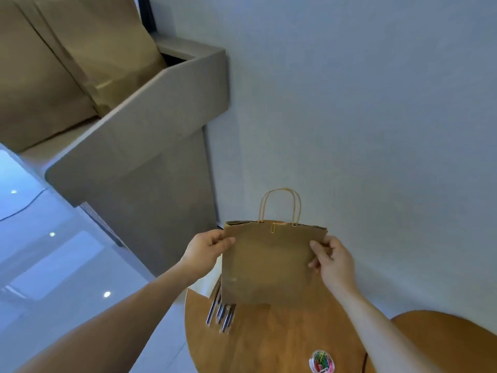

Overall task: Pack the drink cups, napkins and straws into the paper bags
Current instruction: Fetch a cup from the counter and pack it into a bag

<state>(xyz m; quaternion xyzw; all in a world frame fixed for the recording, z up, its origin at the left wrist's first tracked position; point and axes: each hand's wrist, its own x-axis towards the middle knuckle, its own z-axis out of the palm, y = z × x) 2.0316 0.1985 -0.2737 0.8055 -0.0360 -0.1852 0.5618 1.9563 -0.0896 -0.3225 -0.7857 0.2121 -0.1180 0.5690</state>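
A brown paper bag (269,265) with twisted paper handles stands upright over the round wooden table (282,340), its top edge fastened with a yellow paper clip (273,228). My left hand (205,249) pinches the bag's upper left edge. On the upper right edge, my right hand (332,259) grips it the same way. Several wrapped straws (222,314) lie on the table, partly hidden behind the bag's lower left corner. No cups or napkins are in view.
A small clear tub of coloured paper clips (321,361) sits near the table's front. A grey ledge (139,125) at upper left holds large brown paper bags (67,63). A plain wall (376,130) rises behind the table, and a second wooden surface (443,343) is at right.
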